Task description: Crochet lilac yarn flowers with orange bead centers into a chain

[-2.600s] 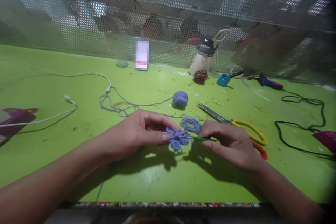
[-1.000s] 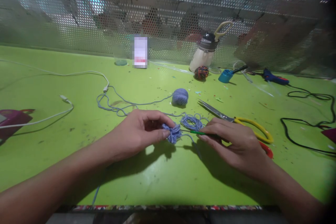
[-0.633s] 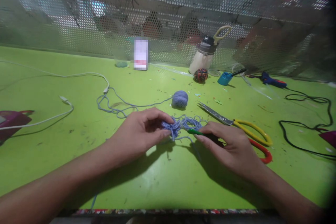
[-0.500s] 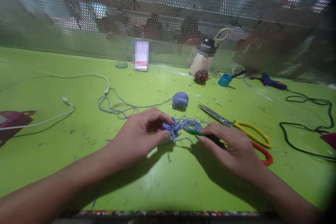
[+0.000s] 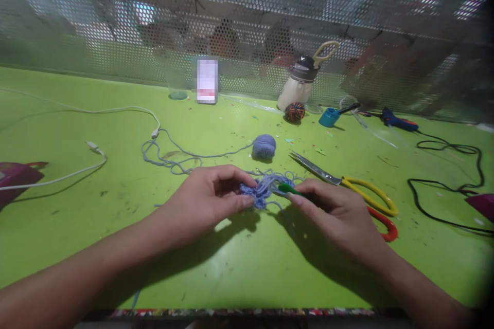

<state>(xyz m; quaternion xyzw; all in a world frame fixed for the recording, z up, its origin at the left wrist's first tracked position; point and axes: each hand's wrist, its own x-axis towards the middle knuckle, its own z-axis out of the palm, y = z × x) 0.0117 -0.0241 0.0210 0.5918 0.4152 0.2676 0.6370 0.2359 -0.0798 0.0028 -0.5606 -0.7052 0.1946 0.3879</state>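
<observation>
The left hand (image 5: 214, 195) is pinching a blue crocheted piece (image 5: 259, 196) above the worktop (image 5: 216, 272), while the right hand (image 5: 334, 211) is gripping a green-handled tool (image 5: 286, 188) just beside it. Scissors (image 5: 335, 180) are lying near the right hand, and a yarn ball (image 5: 264, 147) is sitting beyond the piece.

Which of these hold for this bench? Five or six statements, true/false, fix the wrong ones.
1. The left hand pinches a blue-purple crocheted piece. True.
2. The scissors have one yellow and one red loop. True.
3. The right hand holds those scissors. False: a green-handled crochet hook.
4. The multicoloured yarn ball sits in front of the bottle. True.
5. The blue-purple yarn ball is behind the multicoloured one. False: nearer the camera.
6. The tabletop is red. False: green.
</observation>
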